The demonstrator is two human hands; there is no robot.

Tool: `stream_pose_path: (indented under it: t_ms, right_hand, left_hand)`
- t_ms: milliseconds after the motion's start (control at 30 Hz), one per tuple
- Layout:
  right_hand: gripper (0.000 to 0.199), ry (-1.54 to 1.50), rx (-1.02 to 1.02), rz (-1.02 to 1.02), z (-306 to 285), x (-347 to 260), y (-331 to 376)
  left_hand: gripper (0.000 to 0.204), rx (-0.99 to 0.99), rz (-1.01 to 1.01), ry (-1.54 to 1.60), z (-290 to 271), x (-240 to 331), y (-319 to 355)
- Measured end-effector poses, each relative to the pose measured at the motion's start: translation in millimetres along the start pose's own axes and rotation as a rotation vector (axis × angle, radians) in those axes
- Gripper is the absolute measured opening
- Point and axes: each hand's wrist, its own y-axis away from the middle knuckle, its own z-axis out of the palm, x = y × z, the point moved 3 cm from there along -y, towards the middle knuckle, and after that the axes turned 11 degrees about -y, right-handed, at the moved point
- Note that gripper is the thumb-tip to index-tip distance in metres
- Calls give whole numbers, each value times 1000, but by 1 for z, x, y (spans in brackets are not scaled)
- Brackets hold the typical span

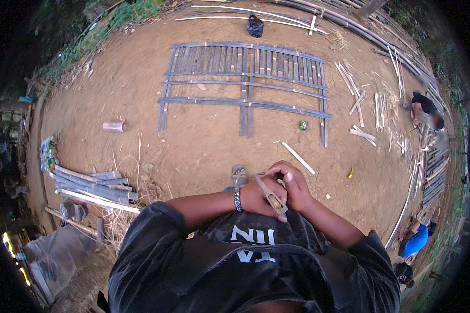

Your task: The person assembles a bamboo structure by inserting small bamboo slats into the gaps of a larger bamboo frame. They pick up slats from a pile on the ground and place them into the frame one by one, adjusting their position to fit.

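Observation:
My left hand (260, 196), with a chain bracelet on its wrist, is closed in front of my waist. A narrow brown piece (272, 195), apparently wooden and with a slot near its lower end, lies slanted across that hand, and its exact kind is unclear. My right hand (293, 183) touches the left, its fingers curled in and thumb raised. Whatever is between the right fingers is hidden. Beyond my hands, a frame of split bamboo strips (248, 75) lies on the ground, with close-set uprights in its far half.
Bamboo poles (94, 185) lie stacked at left, near a short bamboo section (114, 126). Loose strips (356, 94) are scattered at right. A black plastic bag (255, 26) sits beyond the frame, a green packet (303, 125) nearer. People crouch at right, one in blue (416, 239).

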Motion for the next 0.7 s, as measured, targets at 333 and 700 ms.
stream_pose_path:
  t_ms: [333,700]
  right_hand:
    - [54,-49,115,74,6,-10,8]
    - [65,-54,-56,-3,2,-11,2]
  left_hand:
    - [39,-170,-85,-38,-1,4,-7]
    - [36,-180,167,-99,3,2,-15]
